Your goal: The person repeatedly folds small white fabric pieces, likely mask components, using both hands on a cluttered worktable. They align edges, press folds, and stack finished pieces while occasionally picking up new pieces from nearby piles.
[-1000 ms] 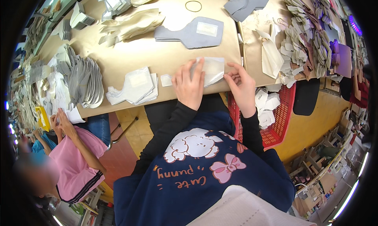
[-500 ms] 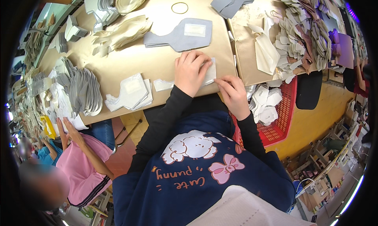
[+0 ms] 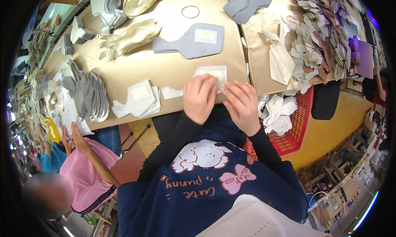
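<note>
While both hands lie at the near edge of the brown table (image 3: 165,68), the left hand (image 3: 199,98) presses flat on a white patch (image 3: 213,75), and the right hand (image 3: 242,105), fingers loosely curled, touches its near right corner; a grey piece (image 3: 187,42) lies farther off.

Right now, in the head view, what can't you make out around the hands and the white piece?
- Near end of the white piece: covered by the left hand and right hand.
- Either hand's grip: only the backs show, fingertips hidden.
- Contents of the red basket: partly behind the right forearm.
- Stacks at the table's far right: bent by the fisheye rim, too small to tell apart.
</note>
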